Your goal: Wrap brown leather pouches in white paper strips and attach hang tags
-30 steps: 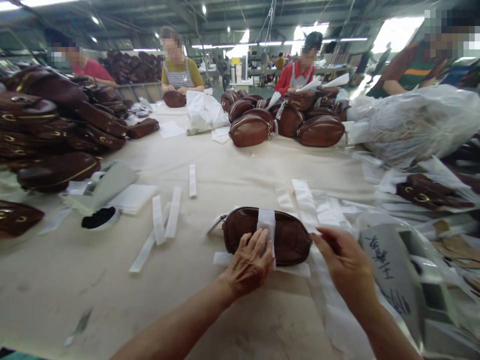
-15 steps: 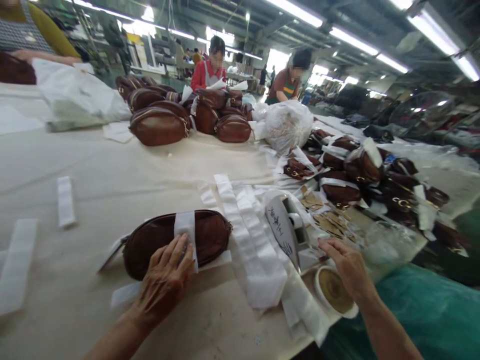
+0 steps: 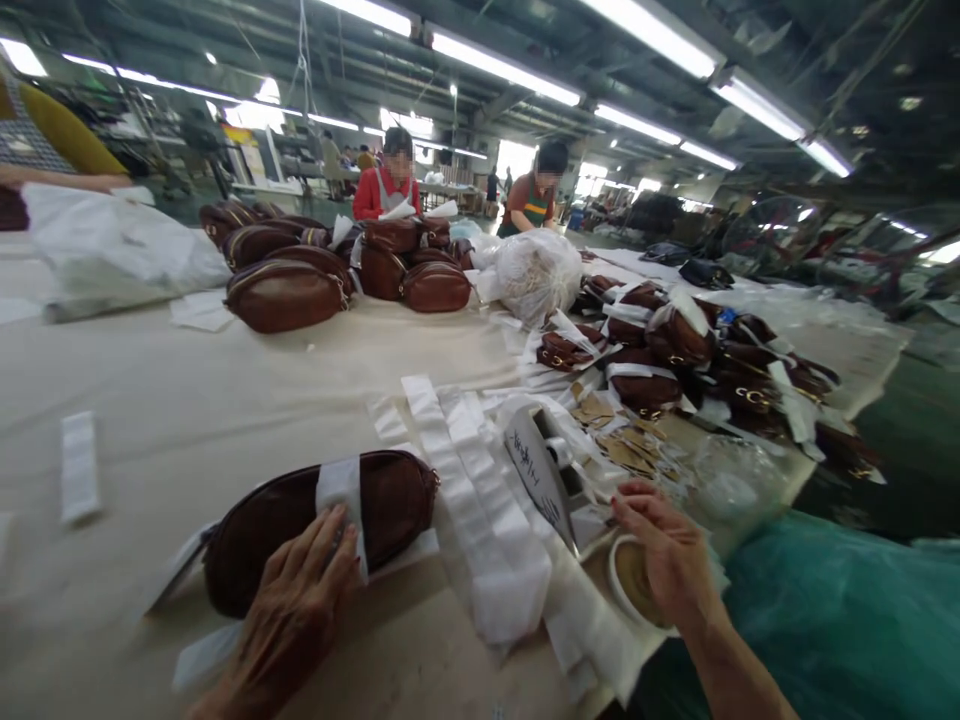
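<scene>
Pressing brown pouch [image 3: 259, 525] with open left hand [image 3: 298, 605]; right of pouch, beyond white strips [image 3: 487, 530], bunching right hand [image 3: 670, 555], grip unclear.

Pouch [image 3: 397, 495] left of strips [image 3: 480, 520], dispenser [image 3: 534, 470] right

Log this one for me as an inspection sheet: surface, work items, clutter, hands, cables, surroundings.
Surface: pale, creased cloth.
Work items: dark brown pouch, white strip across its middle.
Clutter: loose white strips, a grey dispenser-like stand with handwriting, a roll, heaped brown pouches.
Hands: left hand flat on pouch and strip; right hand beside the stand, grip unclear.
Cables: nothing seen on the surface; thin cords hang overhead.
Surroundings: person in red, lit ceiling tubes, green plastic at the right.
</scene>
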Tool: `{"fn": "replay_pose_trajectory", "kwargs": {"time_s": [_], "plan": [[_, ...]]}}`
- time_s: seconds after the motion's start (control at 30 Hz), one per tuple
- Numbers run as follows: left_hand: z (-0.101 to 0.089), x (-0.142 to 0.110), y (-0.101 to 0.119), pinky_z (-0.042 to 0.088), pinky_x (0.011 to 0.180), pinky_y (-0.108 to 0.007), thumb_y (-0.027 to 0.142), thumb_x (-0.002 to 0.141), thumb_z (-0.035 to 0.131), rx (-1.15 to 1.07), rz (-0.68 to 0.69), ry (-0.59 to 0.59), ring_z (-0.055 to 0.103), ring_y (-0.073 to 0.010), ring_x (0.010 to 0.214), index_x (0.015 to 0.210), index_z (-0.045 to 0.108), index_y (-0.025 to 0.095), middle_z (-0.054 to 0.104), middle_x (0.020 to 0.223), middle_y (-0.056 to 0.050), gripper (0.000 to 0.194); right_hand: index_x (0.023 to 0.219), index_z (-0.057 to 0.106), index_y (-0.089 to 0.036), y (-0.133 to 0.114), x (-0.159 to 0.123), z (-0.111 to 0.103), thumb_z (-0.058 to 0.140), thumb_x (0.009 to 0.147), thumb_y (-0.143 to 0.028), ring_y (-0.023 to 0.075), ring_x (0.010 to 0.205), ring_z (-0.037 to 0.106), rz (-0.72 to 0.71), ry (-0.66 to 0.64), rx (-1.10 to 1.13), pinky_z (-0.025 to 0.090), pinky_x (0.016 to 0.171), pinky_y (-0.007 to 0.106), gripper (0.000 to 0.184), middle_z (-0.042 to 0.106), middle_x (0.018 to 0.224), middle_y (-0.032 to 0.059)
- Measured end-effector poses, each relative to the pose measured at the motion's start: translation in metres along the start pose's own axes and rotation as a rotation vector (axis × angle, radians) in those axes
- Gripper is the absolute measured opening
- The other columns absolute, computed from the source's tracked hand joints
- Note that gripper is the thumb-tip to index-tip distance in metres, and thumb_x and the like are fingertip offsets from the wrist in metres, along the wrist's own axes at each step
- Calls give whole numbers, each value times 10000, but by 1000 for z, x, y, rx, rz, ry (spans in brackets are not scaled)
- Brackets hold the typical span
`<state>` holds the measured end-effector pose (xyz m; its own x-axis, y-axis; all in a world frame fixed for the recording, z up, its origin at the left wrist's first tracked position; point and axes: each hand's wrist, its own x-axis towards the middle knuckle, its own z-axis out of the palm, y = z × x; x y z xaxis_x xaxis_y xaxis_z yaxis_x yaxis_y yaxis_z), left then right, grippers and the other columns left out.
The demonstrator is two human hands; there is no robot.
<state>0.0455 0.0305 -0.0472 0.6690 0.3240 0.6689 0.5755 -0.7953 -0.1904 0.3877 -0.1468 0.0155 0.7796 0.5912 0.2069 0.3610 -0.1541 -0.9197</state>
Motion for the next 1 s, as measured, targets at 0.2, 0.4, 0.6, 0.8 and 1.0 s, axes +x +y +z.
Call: {"fn": "replay_pose_trajectory", "kwargs": {"time_s": [0.2, 0.4, 0.6, 0.8, 1.0], "plan": [[-2, 4, -1, 425, 835, -391, 172, 884, 446, 6, 30, -15, 594, -303, 1037, 1043, 582, 108, 615, 1138, -201, 218, 620, 691, -207, 27, -55, -34, 724, 625, -451, 251, 907, 586, 138, 99, 110, 498, 724, 322, 246, 626, 932, 84], [-1, 3, -1, 422, 837, -391, 180, 881, 456, 2, 32, -1, 592, -306, 1030, 1052, 583, 103, 611, 1137, -205, 226, 685, 675, -175, 30, -58, -32, 683, 645, -537, 167, 546, 542, 362, -76, 126, 456, 538, 290, 364, 604, 576, 32], [-1, 1, -2, 429, 844, -402, 182, 882, 452, -14, 29, -24, 576, -322, 1073, 1068, 582, 98, 595, 1173, -213, 242, 652, 642, -181, 26, -41, -38, 616, 653, -557, 131, 466, 458, 294, -143, -154, 384, 461, 257, 377, 507, 484, -18], [1, -1, -1, 423, 874, -404, 180, 883, 453, -48, -21, -25, 561, -305, 1107, 1086, 583, 123, 597, 1187, -190, 248, 537, 602, -228, 31, -28, -43, 513, 675, -512, 181, 450, 544, 68, -174, -571, 409, 455, 288, 328, 581, 467, 1], [0, -1, 3, 417, 893, -410, 155, 878, 471, -53, -59, -34, 546, -307, 1127, 1051, 597, 86, 591, 1185, -217, 225, 699, 648, -286, 10, -40, -61, 515, 746, -464, 194, 505, 629, -227, -232, -846, 447, 479, 284, 228, 684, 613, 7]]}}
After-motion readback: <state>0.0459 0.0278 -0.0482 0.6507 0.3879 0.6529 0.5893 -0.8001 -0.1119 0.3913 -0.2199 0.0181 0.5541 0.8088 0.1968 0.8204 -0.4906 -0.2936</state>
